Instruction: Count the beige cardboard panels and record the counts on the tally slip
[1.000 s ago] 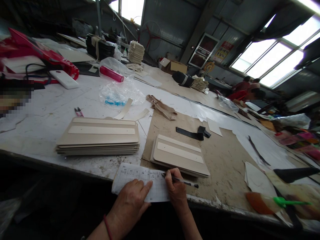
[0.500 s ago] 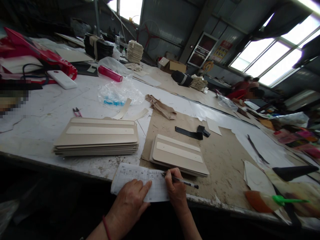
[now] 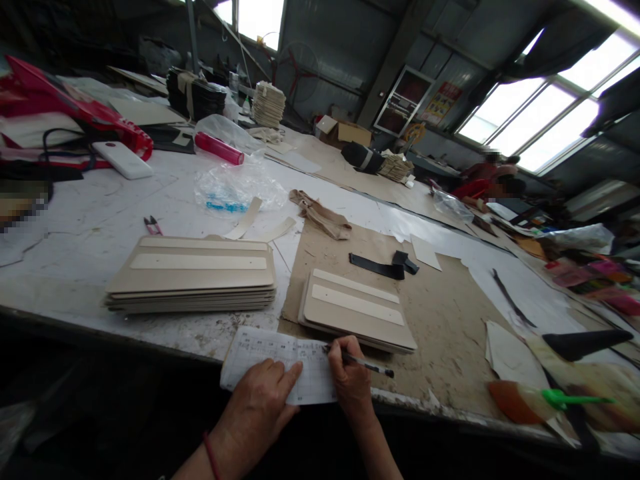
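right hand point(image 3: 350, 381) curled tight gripping pen point(image 3: 361, 363); left hand point(image 3: 260, 403) flat, fingers spread on sheet point(image 3: 265, 353).

No text can be read: the print on the sheet point(image 3: 280, 363), the bag point(image 3: 235, 190) and the poster point(image 3: 440, 107) is too small.

Board stacks point(image 3: 190, 273) behind sheet point(image 3: 280, 363) — table point(image 3: 90, 220)

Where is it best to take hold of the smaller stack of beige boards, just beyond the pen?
Probably grip the smaller stack at its right short end, coming from the right: it lies flat on the brown paper, that end is free, while the right hand and pen block its near edge.
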`<state>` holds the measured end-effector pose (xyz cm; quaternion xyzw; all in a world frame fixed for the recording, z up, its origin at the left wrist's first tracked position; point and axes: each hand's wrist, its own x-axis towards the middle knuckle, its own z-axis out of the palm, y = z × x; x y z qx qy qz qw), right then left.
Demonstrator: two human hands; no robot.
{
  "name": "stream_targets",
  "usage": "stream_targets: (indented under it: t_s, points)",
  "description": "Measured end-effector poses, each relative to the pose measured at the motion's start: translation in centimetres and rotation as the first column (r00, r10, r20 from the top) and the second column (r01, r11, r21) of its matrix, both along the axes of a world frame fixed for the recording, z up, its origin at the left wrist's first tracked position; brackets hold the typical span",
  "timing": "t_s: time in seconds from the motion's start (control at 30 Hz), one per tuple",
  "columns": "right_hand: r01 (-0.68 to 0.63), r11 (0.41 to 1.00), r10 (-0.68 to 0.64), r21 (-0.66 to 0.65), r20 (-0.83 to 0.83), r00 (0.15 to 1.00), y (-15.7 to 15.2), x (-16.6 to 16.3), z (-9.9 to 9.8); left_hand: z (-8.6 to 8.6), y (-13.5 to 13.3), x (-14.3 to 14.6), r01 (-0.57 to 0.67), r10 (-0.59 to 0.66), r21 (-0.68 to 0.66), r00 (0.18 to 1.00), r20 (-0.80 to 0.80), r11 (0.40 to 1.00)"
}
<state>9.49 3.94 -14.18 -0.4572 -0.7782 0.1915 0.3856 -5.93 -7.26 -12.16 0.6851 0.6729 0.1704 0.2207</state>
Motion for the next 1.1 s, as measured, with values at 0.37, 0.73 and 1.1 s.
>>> stream_targets:
  t_s: [0.37, 0.73, 1.1]
  points:
    - [-0.011, 1.000, 0.011, -0.006, 0.004, 1.000, -0.06, 0.07, 0.00, -0.29, -0.15, 0.03, -0.006, 0.006, 0.012, 1.000, 0.003, 1.000]
    - [-0.003, 1.000, 0.003, -0.022, 0.002, 1.000, -0.01, 0.05, -0.17, -0.07, -0.20, 0.03, -0.004, 0.004, 0.014, 1.000, 0.005, 1.000]
    - [-0.003, 1.000, 0.003, 0.000, 0.000, 1.000, 0.02, 0.12, -0.29, -0.22, -0.14, 0.08, -0.009, 0.009, 0.012, 1.000, 0.001, 1.000]
